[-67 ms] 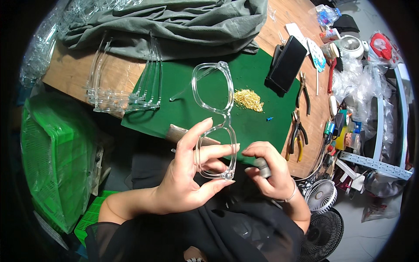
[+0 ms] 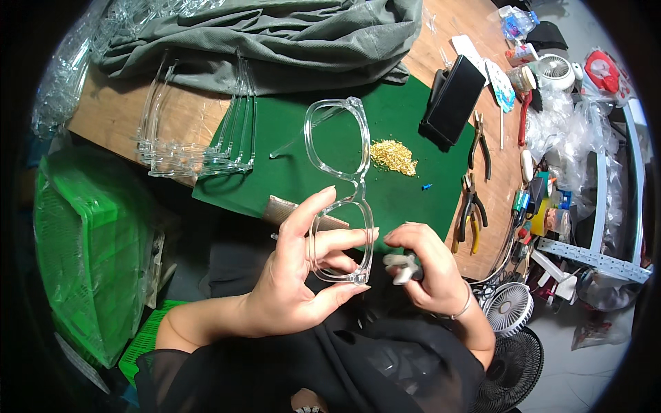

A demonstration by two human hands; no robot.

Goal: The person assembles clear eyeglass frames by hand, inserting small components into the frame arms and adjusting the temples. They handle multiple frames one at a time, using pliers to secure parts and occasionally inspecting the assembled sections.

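Note:
My left hand (image 2: pixel 292 279) grips a clear plastic eyeglass frame (image 2: pixel 359 179) by its lower rim, holding it upright above the green mat (image 2: pixel 406 206). One temple arm (image 2: pixel 292 141) extends away behind the upper rim. My right hand (image 2: pixel 437 275) is just right of the frame, apart from it. Its fingers are closed on a small grey tool (image 2: pixel 403 266), blurred by motion, whose kind I cannot make out. Beyond the frame lies a heap of tiny gold-coloured pieces (image 2: pixel 392 157), with a small blue piece (image 2: pixel 427 186) near it.
Several clear eyeglass frames (image 2: pixel 196 164) stand stacked at left on the wooden table (image 2: pixel 103 124). Grey cloth (image 2: pixel 261 48) covers the back. A black phone (image 2: pixel 451 103) leans at right, near two pairs of pliers (image 2: pixel 478 148). A green crate (image 2: pixel 93 255) stands at lower left.
The grey tool has turned between my right fingers, showing a longer pale part. My left hand and the eyeglass frame stay nearly still.

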